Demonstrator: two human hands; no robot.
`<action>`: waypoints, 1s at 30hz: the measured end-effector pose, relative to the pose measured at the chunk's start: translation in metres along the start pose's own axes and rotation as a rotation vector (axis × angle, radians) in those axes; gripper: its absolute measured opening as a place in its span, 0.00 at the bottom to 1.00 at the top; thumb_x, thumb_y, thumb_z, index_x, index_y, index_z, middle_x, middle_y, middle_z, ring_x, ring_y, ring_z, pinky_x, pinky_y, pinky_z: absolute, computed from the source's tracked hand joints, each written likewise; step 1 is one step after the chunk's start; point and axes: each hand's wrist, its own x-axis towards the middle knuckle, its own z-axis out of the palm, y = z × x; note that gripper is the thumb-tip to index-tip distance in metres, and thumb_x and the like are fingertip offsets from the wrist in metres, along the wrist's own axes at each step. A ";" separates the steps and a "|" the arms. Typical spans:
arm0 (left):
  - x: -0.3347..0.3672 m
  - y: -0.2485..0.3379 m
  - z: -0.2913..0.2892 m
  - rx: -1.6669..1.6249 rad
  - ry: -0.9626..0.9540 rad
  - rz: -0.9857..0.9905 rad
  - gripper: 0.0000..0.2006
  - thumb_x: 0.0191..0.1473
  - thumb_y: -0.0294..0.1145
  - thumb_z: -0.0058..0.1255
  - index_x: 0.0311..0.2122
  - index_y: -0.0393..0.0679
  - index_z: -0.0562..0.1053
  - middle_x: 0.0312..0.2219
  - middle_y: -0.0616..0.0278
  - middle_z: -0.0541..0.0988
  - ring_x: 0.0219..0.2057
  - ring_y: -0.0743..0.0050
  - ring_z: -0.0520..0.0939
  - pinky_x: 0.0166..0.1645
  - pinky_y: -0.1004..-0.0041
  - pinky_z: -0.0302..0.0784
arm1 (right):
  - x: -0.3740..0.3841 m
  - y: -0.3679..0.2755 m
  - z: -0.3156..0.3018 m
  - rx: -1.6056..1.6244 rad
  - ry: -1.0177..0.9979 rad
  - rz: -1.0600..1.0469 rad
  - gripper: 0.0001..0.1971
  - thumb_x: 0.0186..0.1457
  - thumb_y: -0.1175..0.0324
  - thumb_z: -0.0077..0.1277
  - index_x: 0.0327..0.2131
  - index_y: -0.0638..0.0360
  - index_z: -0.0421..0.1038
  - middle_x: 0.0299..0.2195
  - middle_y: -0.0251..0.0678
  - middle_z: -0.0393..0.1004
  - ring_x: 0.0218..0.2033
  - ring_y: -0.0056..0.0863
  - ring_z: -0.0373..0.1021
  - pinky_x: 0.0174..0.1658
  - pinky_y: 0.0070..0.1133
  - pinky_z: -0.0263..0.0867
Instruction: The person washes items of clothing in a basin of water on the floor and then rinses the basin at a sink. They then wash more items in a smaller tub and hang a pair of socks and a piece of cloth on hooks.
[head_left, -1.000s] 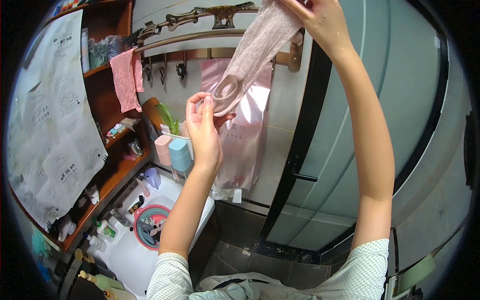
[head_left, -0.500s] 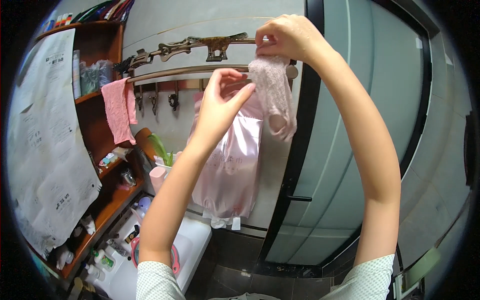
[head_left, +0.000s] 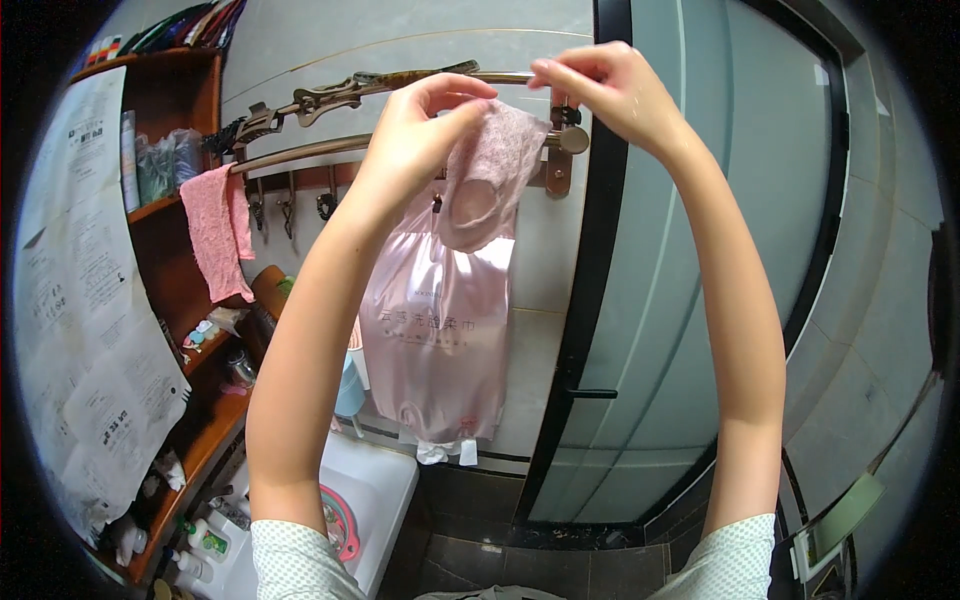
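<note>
A pale pink, textured sock [head_left: 503, 150] with a rounded pocket-like end hangs in front of the wall rack. My left hand [head_left: 425, 120] pinches its upper left side between thumb and fingers. To the right of the sock, my right hand [head_left: 610, 90] is raised by the end of the upper rail, thumb stretched out and fingers loosely bent. It is apart from the sock, and nothing shows in it. The rack has an upper rail [head_left: 510, 77] and a lower rail [head_left: 300, 153]; my left hand and the sock hide part of both.
A pink towel [head_left: 215, 230] hangs over the lower rail's left end. Behind the sock hangs a shiny pink bag [head_left: 440, 340]. Brown shelves [head_left: 205, 100] with a paper sheet stand left, above a white sink [head_left: 385, 480] with bottles. A frosted glass door [head_left: 720, 250] is right.
My right hand has let go of the sock and stays near the rail end. My left hand has risen and taken hold of the sock, which has moved left.
</note>
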 end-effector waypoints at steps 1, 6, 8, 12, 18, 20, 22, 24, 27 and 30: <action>0.003 -0.002 -0.004 0.048 0.003 0.012 0.11 0.46 0.33 0.47 0.37 0.42 0.71 0.32 0.67 0.74 0.33 0.85 0.72 0.33 0.85 0.68 | -0.009 -0.009 0.002 0.071 -0.019 0.008 0.13 0.48 0.59 0.49 0.26 0.60 0.74 0.18 0.31 0.71 0.19 0.14 0.65 0.23 0.14 0.60; 0.013 -0.004 -0.013 0.355 -0.040 0.027 0.10 0.47 0.32 0.47 0.35 0.41 0.71 0.30 0.66 0.75 0.31 0.85 0.73 0.28 0.84 0.69 | -0.033 -0.022 0.012 -0.157 -0.089 0.002 0.21 0.40 0.47 0.50 0.24 0.56 0.74 0.21 0.35 0.73 0.25 0.30 0.69 0.31 0.22 0.65; 0.010 0.007 -0.015 0.405 -0.030 -0.048 0.10 0.46 0.32 0.47 0.34 0.40 0.71 0.28 0.65 0.75 0.29 0.84 0.74 0.26 0.83 0.69 | -0.035 -0.017 0.011 -0.185 -0.061 -0.058 0.20 0.41 0.48 0.49 0.24 0.56 0.74 0.24 0.35 0.72 0.29 0.29 0.68 0.33 0.22 0.64; 0.003 0.015 -0.012 0.475 -0.011 -0.141 0.11 0.44 0.35 0.49 0.32 0.40 0.72 0.23 0.67 0.75 0.24 0.80 0.75 0.25 0.80 0.69 | -0.040 -0.010 0.003 -0.211 -0.049 -0.143 0.17 0.42 0.50 0.49 0.28 0.53 0.74 0.27 0.34 0.71 0.34 0.30 0.66 0.37 0.21 0.63; -0.006 0.014 -0.010 1.000 0.124 0.068 0.11 0.45 0.40 0.48 0.32 0.49 0.75 0.28 0.61 0.70 0.30 0.68 0.74 0.37 0.73 0.68 | -0.045 -0.018 0.021 0.016 0.097 -0.163 0.16 0.42 0.52 0.50 0.31 0.51 0.73 0.26 0.33 0.72 0.30 0.28 0.68 0.36 0.22 0.64; -0.005 0.015 -0.012 0.962 0.050 0.066 0.12 0.45 0.40 0.47 0.33 0.46 0.75 0.30 0.61 0.70 0.32 0.67 0.72 0.39 0.74 0.67 | -0.044 -0.030 0.019 -0.071 0.098 -0.170 0.15 0.42 0.53 0.51 0.30 0.52 0.73 0.26 0.32 0.72 0.30 0.28 0.68 0.36 0.22 0.64; -0.005 0.014 -0.012 1.048 0.043 0.184 0.13 0.45 0.41 0.45 0.32 0.46 0.75 0.32 0.61 0.71 0.37 0.65 0.71 0.43 0.70 0.66 | -0.042 -0.032 0.021 -0.166 0.126 -0.190 0.13 0.41 0.55 0.51 0.27 0.53 0.73 0.26 0.32 0.72 0.30 0.29 0.68 0.35 0.22 0.64; -0.005 0.012 -0.012 1.067 -0.006 0.278 0.13 0.45 0.40 0.45 0.33 0.45 0.75 0.33 0.62 0.71 0.39 0.65 0.69 0.44 0.70 0.65 | -0.043 -0.031 0.017 -0.245 0.128 -0.178 0.12 0.40 0.56 0.51 0.26 0.53 0.73 0.26 0.33 0.71 0.30 0.30 0.68 0.35 0.23 0.64; -0.004 0.008 -0.014 1.003 -0.109 0.351 0.13 0.47 0.36 0.45 0.38 0.44 0.73 0.34 0.62 0.71 0.40 0.67 0.67 0.45 0.73 0.64 | -0.045 -0.028 0.010 -0.272 0.110 -0.137 0.13 0.38 0.56 0.49 0.25 0.54 0.73 0.26 0.33 0.70 0.31 0.30 0.67 0.35 0.23 0.64; -0.002 0.006 -0.012 0.908 -0.136 0.333 0.14 0.47 0.31 0.44 0.41 0.44 0.69 0.34 0.60 0.71 0.40 0.67 0.67 0.45 0.72 0.64 | -0.048 -0.027 0.005 -0.301 0.083 -0.117 0.14 0.40 0.56 0.47 0.25 0.55 0.72 0.26 0.34 0.70 0.32 0.30 0.67 0.36 0.23 0.64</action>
